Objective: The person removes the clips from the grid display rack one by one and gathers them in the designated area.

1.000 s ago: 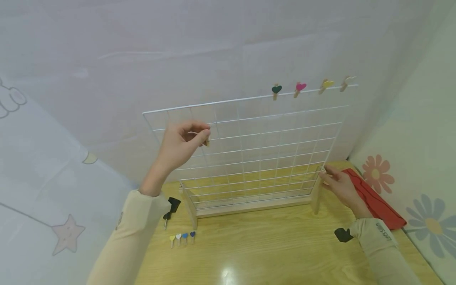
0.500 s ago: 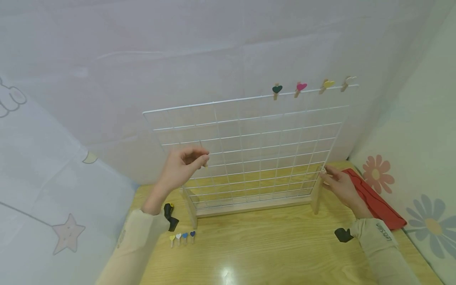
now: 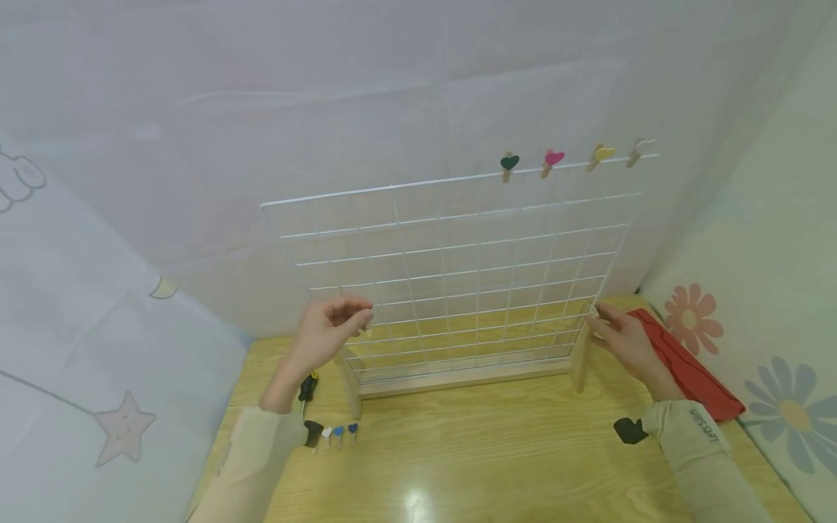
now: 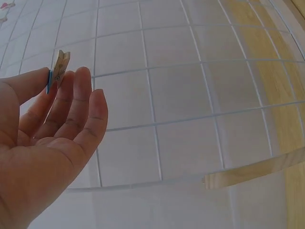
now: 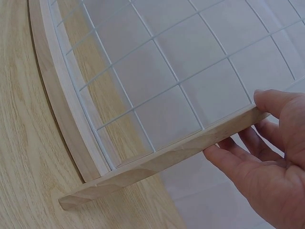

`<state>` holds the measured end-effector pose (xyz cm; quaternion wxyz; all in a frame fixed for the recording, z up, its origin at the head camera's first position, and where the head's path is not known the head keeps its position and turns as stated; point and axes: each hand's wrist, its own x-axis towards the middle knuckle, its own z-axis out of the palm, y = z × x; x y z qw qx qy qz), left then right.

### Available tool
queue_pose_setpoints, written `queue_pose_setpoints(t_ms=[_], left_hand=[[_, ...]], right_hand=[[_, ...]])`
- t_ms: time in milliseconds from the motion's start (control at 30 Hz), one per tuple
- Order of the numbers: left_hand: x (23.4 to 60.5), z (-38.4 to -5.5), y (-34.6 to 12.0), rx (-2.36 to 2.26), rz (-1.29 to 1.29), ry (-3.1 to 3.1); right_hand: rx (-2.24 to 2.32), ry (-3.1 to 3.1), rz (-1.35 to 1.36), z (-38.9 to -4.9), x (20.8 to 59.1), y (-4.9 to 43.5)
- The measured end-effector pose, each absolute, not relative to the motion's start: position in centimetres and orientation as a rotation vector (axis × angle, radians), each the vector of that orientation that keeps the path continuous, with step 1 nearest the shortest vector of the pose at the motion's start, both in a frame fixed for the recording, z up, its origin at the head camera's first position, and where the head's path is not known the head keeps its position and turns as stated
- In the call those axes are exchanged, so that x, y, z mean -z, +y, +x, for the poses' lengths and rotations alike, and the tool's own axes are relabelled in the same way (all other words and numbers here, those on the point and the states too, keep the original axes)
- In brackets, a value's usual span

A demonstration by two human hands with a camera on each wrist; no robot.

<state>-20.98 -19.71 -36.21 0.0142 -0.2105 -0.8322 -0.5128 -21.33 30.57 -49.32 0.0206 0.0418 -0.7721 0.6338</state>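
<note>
Between thumb and fingertips, my left hand pinches a small wooden clothespin with a blue piece on its thumb side. This hand is in front of the lower left part of a white wire grid. At the other end, my right hand grips the upper end of the stand's wooden side post, thumb on one side and fingers on the other. Heart clothespins in dark green, pink, yellow and white are clipped along the grid's top right wire.
More heart clothespins, white, light blue and dark blue, lie in a row on the wooden table. A screwdriver lies left of the stand. A red folded item lies by the right wall.
My left hand has moved down along the left of the grid with the clothespin, from the upper wires toward the lower ones. The right hand stays at the post.
</note>
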Motion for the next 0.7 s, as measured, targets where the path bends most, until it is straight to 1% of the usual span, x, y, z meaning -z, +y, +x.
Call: queue_pose_setpoints(t_ms=[533, 700], left_hand=[[42.9, -19.4, -22.3, 1.681, -0.445, -2.714], [43.6, -18.3, -23.7, 1.677, -0.343, -2.756]], right_hand=[[-1.966, -2.405, 0.117, -21.2, 49.1, 30.6], [-1.98, -2.402, 0.101, -21.2, 49.2, 30.5]])
